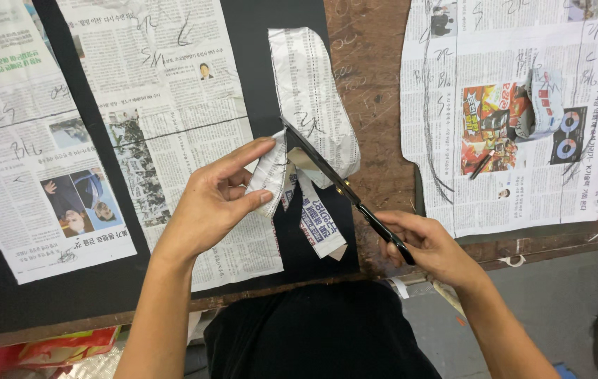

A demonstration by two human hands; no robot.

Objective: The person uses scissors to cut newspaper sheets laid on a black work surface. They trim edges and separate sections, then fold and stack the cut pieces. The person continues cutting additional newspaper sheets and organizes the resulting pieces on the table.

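Observation:
My left hand [214,200] pinches a strip of cut newspaper [313,98] between thumb and fingers, holding it just above the table. My right hand [429,245] grips the handles of black scissors [344,186], whose blades point up and to the left and meet the paper beside my left fingertips. The paper curls upward past the blades, and a narrow printed piece [320,224] hangs below them.
Newspaper sheets lie on black fabric [4,295] on the left: one far left [25,140], one in the middle [165,105]. A marked newspaper pattern [516,112] with a crumpled scrap [541,102] lies right on the brown wooden table [376,91]. The table edge runs along the bottom.

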